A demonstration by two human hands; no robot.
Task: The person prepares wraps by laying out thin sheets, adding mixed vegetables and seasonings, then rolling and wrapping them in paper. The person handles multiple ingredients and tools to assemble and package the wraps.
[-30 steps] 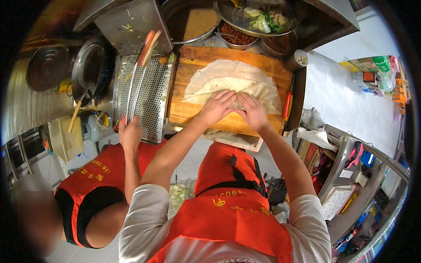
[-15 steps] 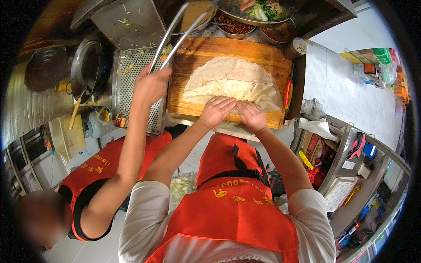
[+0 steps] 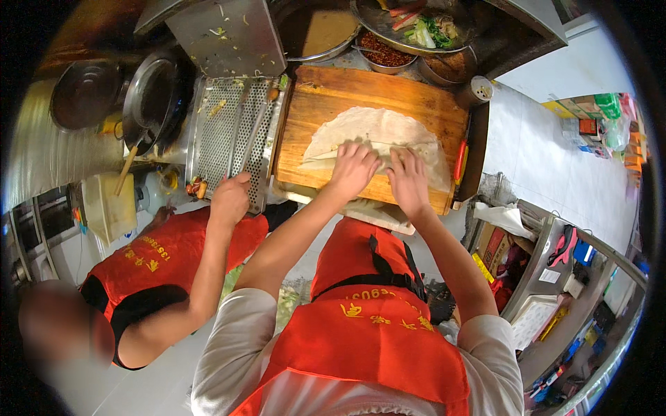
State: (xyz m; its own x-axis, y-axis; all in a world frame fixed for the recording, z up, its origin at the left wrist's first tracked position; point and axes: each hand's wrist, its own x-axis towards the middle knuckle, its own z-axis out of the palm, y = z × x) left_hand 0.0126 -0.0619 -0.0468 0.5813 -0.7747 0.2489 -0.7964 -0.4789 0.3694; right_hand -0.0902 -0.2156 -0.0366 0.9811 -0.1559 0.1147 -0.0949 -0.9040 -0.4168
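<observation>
A large, thin, pale flatbread [image 3: 374,125] lies on a wooden cutting board [image 3: 312,104], its near part folded over toward the far side. My left hand [image 3: 355,168] presses on the fold, fingers stretched forward and a little apart. Close beside it on the right, my right hand [image 3: 409,180] rests on the same folded layer with its fingers extended too. Whatever lies under the fold is hidden. Neither hand is wrapped round anything.
At left, a co-worker's hand [image 3: 230,197] holds long metal tongs [image 3: 251,132] over a perforated steel tray [image 3: 208,132]. Beyond the board stand a chili bowl [image 3: 385,54], a sauce pot [image 3: 319,35] and a vegetable pan [image 3: 430,35]. A red-handled tool [image 3: 460,161] lies along the board's right edge.
My hands have moved forward from the flatbread's near edge, folding that edge farther over. The co-worker's tongs have dropped from above the board's left corner to the perforated tray.
</observation>
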